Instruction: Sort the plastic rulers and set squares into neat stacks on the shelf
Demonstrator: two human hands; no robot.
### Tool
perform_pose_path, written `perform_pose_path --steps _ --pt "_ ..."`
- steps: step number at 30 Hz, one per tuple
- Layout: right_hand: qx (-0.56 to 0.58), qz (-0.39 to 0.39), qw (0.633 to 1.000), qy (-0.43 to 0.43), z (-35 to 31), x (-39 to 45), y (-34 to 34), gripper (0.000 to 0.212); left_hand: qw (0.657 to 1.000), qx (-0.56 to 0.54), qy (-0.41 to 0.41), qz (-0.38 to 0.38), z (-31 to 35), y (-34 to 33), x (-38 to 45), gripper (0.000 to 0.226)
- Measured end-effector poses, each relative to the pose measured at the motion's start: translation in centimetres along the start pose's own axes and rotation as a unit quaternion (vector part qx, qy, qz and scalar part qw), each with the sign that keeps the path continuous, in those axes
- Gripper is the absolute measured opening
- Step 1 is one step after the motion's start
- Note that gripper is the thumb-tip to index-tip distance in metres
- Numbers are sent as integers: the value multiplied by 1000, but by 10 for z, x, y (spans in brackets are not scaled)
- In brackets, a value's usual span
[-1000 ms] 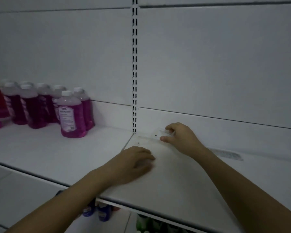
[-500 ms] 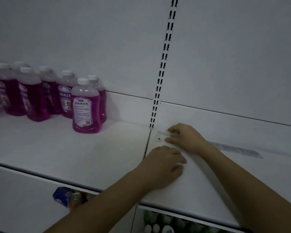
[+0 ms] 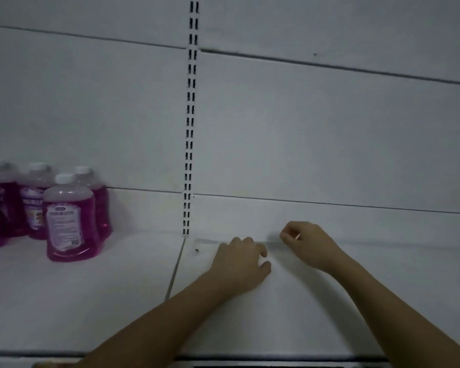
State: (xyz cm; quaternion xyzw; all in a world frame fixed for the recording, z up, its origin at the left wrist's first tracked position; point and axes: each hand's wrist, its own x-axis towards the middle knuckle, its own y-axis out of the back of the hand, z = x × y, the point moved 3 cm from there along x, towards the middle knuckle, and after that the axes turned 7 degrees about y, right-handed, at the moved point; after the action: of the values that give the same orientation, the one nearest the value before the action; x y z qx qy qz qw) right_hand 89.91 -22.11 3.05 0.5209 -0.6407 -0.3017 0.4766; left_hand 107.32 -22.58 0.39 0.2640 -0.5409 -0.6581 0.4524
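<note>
Four clear bottles (image 3: 69, 219) of pink liquid, white-capped, stand clustered at the left of the white shelf (image 3: 91, 301), each filled most of the way up. Further right, past the slotted upright (image 3: 189, 128), a clear plastic ruler (image 3: 205, 245) lies flat along the back edge. The left hand (image 3: 241, 264) rests palm-down on it, fingers loosely bent. The right hand (image 3: 306, 243) sits just beside, fingers curled, seemingly pinching the blurred ruler's edge.

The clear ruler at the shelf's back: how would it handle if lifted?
The ruler lies flat and thin against the shelf, so it is probably light and hard to get under. Clear plastic likely means slippery and slightly bendy.
</note>
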Motion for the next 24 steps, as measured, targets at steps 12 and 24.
perform_pose_path --steps 12,24 --pt "-95 -7 984 -151 187 -144 160 30 998 -44 -47 -27 264 -25 56 45" --pt "-127 31 951 -281 395 -304 300 50 984 -36 -156 -80 550 -112 82 57"
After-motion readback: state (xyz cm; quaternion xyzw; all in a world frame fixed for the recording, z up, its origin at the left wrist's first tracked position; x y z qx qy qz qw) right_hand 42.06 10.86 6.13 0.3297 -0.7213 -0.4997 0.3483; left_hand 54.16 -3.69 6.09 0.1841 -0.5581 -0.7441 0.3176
